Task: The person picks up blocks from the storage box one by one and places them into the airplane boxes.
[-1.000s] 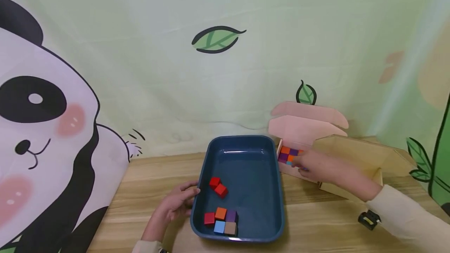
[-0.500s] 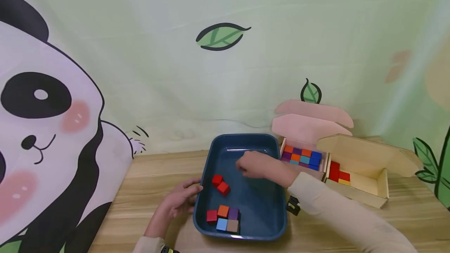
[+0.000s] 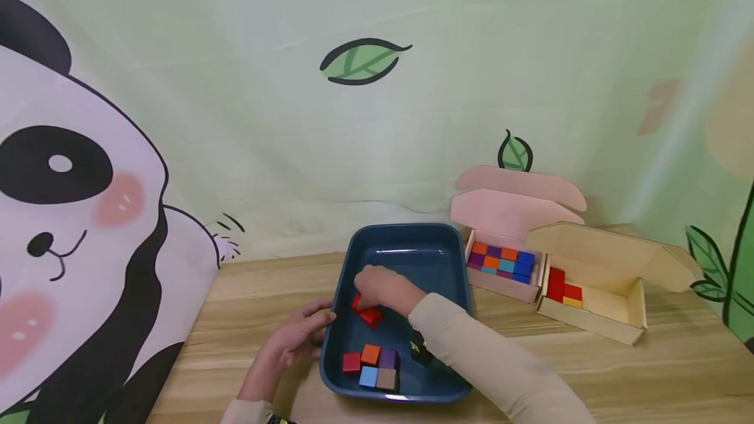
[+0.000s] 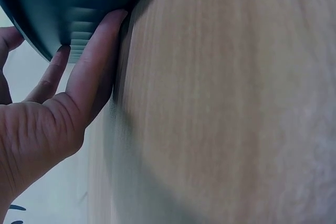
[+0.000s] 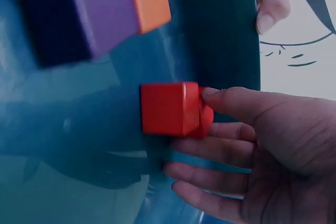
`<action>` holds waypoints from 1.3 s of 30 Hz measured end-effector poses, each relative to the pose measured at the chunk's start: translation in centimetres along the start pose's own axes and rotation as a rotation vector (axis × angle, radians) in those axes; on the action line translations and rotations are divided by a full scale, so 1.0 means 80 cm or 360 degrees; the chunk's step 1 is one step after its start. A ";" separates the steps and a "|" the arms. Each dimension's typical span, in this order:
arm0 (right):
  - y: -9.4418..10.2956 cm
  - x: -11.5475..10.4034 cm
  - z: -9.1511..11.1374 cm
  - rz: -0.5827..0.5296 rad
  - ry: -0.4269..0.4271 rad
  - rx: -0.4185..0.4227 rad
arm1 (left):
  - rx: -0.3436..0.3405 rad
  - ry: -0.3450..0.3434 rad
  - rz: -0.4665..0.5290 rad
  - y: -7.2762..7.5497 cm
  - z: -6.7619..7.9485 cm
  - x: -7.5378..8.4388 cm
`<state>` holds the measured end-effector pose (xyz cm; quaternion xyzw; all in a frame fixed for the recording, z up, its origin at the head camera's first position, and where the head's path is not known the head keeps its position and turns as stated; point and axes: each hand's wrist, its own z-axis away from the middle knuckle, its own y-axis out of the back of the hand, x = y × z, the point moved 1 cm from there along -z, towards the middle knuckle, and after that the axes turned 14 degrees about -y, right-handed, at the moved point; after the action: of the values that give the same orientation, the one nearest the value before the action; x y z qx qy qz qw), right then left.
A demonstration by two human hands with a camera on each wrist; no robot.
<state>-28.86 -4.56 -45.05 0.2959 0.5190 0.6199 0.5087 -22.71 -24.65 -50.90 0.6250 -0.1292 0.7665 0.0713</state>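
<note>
In the head view, the dark blue tray [image 3: 424, 358] stands on the table. My right hand [image 3: 385, 288] reaches into its left side, thumb and fingers around the rear of two red cubes. The right wrist view has the thumb against that rear red cube [image 5: 206, 116], partly hidden behind the nearer red cube [image 5: 163, 108]. At the tray's front left sit another red cube [image 3: 351, 363] and an orange [image 3: 370, 354], a purple [image 3: 388, 358], a light blue [image 3: 368, 377] and a brown cube [image 3: 386, 379]. My left hand [image 3: 297, 335] touches the tray's outer left wall with extended fingers.
Right of the tray is an open pink box [image 3: 501, 286] holding several orange, purple and blue cubes. Beside it, an open tan box [image 3: 589, 319] contains red and yellow blocks. A printed panda cloth [image 3: 265, 116] hangs behind the wooden table [image 3: 235, 293].
My right hand has moved left from the pink box, across the tray, to the red cubes. The left hand stays at the tray's left wall.
</note>
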 end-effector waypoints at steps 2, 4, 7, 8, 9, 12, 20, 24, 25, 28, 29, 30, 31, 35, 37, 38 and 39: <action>-0.003 -0.006 -0.003 0.0006 -0.0022 0.0005 | 0.0000 0.0006 0.0005 -0.001 0.000 0.000; -0.004 -0.011 -0.004 0.0017 -0.0026 0.0014 | 0.0004 0.0013 -0.0001 -0.001 0.000 0.001; -0.007 -0.015 -0.006 0.0035 -0.0007 0.0024 | 0.0014 0.0022 -0.0017 -0.002 -0.001 0.001; -0.007 -0.015 -0.007 0.0033 -0.0003 0.0024 | 0.0020 0.0024 -0.0025 -0.002 -0.001 0.002; -0.008 -0.015 -0.008 0.0029 0.0002 0.0029 | 0.0026 0.0029 -0.0030 -0.002 -0.001 0.002; -0.006 -0.012 -0.010 0.0007 0.0027 0.0054 | 0.0050 0.0024 -0.0053 -0.002 -0.002 0.002; 0.008 0.002 -0.001 -0.0077 0.0107 0.0109 | 0.0063 0.0005 -0.0079 -0.001 -0.002 -0.002; 0.018 0.017 0.013 -0.0046 0.0163 0.0166 | 0.0041 0.0002 -0.0049 -0.004 -0.002 -0.005; 0.021 0.021 0.018 -0.0031 0.0189 0.0180 | 0.0041 -0.0002 -0.0044 -0.005 -0.002 -0.005; 0.032 0.036 0.033 -0.0005 0.0262 0.0225 | 0.0039 -0.0008 -0.0033 -0.006 -0.002 -0.005; 0.036 0.041 0.039 -0.0004 0.0289 0.0238 | 0.0042 -0.0007 -0.0033 -0.006 -0.002 -0.005; 0.040 0.047 0.045 -0.0015 0.0309 0.0246 | 0.0041 -0.0010 -0.0037 -0.006 -0.001 -0.004; 0.043 0.054 0.050 -0.0030 0.0322 0.0256 | 0.0041 -0.0012 -0.0039 -0.006 -0.001 -0.003; 0.055 0.081 0.068 -0.0050 0.0343 0.0322 | 0.0037 -0.0019 -0.0071 -0.005 -0.002 0.000; 0.059 0.097 0.074 -0.0042 0.0328 0.0358 | 0.0042 -0.0013 -0.0080 -0.005 -0.002 0.000; 0.060 0.105 0.077 -0.0041 0.0316 0.0370 | 0.0042 -0.0011 -0.0084 -0.004 -0.002 0.000; 0.061 0.112 0.080 -0.0045 0.0302 0.0379 | 0.0041 -0.0009 -0.0083 -0.004 -0.002 0.000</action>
<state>-27.48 6.32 -40.10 0.2868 0.6387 0.5720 0.4274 -22.75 -24.30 -50.89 0.6312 -0.1031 0.7643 0.0829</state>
